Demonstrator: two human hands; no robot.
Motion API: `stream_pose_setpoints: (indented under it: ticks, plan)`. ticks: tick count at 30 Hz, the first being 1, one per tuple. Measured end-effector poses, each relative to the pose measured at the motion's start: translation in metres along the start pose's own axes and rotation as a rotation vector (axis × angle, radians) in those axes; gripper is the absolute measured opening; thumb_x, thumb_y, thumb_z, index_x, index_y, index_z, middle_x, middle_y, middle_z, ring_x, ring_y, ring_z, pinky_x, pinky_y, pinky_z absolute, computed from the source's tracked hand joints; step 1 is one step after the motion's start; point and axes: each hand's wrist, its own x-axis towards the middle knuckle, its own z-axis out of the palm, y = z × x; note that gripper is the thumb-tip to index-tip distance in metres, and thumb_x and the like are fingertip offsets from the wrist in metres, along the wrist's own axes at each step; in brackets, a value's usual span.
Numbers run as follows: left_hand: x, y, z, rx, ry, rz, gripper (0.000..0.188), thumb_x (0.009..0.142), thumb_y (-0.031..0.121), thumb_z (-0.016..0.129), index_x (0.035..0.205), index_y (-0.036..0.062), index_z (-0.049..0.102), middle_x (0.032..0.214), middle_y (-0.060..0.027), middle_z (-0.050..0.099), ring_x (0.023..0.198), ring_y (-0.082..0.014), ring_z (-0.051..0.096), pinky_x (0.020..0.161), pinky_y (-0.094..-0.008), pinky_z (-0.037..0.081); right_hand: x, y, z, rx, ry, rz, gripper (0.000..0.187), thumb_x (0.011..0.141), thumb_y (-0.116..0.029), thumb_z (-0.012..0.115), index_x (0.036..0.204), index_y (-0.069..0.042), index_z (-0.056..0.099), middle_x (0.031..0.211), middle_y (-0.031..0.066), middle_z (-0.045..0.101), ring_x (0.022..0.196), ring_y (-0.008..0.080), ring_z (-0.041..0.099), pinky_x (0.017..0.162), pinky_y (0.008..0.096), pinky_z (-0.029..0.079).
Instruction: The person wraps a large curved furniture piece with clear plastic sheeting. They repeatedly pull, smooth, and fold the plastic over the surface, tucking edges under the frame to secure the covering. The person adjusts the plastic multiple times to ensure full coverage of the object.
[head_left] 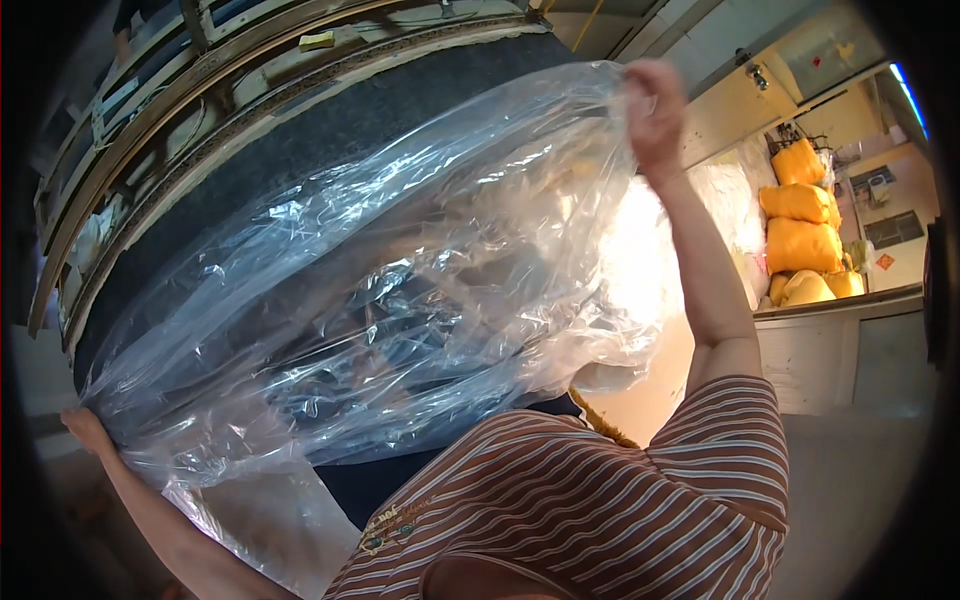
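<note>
A large sheet of clear plastic film (pixel 400 270) stretches between my hands in front of my body. My right hand (pixel 655 115), raised at the upper right and slightly blurred, grips the film's upper right end. At the far left, my left hand (pixel 88 430) is closed on the other end, where the plastic gathers into folds. Part of the film hangs down below my left hand, past my striped shirt. Behind it lies a dark table surface (pixel 440 90), seen partly through the plastic.
Along the table's far side runs a wooden and metal frame (pixel 170 110), with a small yellow piece (pixel 316 41) on it. Stacked orange bundles (pixel 803 245) lie at the right, beyond a low wall. A pale door (pixel 735 110) with a knob stands at the upper right.
</note>
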Motion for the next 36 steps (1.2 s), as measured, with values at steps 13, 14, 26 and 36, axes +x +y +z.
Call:
stream_pose_setpoints:
  ticks: [13, 14, 26, 36]
  plan:
    - [0.020, -0.008, -0.017, 0.154, -0.112, -0.097, 0.035, 0.087, 0.020, 0.043, 0.113, -0.0019, 0.051, 0.113, -0.0277, 0.057, 0.104, -0.0462, 0.054, 0.087, -0.0512, 0.041, 0.014, 0.025, 0.076, -0.135, -0.247, -0.140, 0.029, 0.084, -0.029, 0.066, 0.102, -0.006, 0.063, 0.107, 0.0089, 0.061, 0.098, 0.0289, 0.055, 0.085, 0.0380, 0.044]
    - [0.001, 0.028, 0.003, 0.146, -0.171, -0.153, 0.035, 0.087, 0.020, 0.043, 0.113, -0.0023, 0.051, 0.113, -0.0282, 0.057, 0.104, -0.0459, 0.054, 0.087, -0.0512, 0.041, 0.019, 0.040, 0.077, -0.225, -0.366, -0.157, 0.029, 0.083, -0.028, 0.067, 0.101, -0.006, 0.063, 0.100, 0.0091, 0.062, 0.095, 0.0280, 0.057, 0.083, 0.0363, 0.045]
    - [0.001, 0.016, -0.021, 0.125, -0.131, -0.183, 0.036, 0.094, 0.026, 0.037, 0.113, -0.0017, 0.052, 0.109, -0.0293, 0.059, 0.100, -0.0477, 0.056, 0.084, -0.0528, 0.043, -0.007, -0.013, 0.029, -0.203, -0.130, -0.472, 0.039, 0.087, -0.024, 0.063, 0.121, -0.008, 0.051, 0.117, 0.0079, 0.062, 0.110, 0.0280, 0.057, 0.099, 0.0436, 0.037]
    - [0.007, -0.007, -0.008, 0.111, -0.088, -0.059, 0.036, 0.093, 0.027, 0.038, 0.111, -0.0014, 0.051, 0.106, -0.0301, 0.059, 0.099, -0.0479, 0.056, 0.083, -0.0545, 0.043, -0.002, -0.016, 0.048, -0.024, -0.447, 0.043, 0.036, 0.084, -0.034, 0.066, 0.107, -0.006, 0.059, 0.111, 0.0081, 0.057, 0.106, 0.0268, 0.052, 0.092, 0.0413, 0.040]
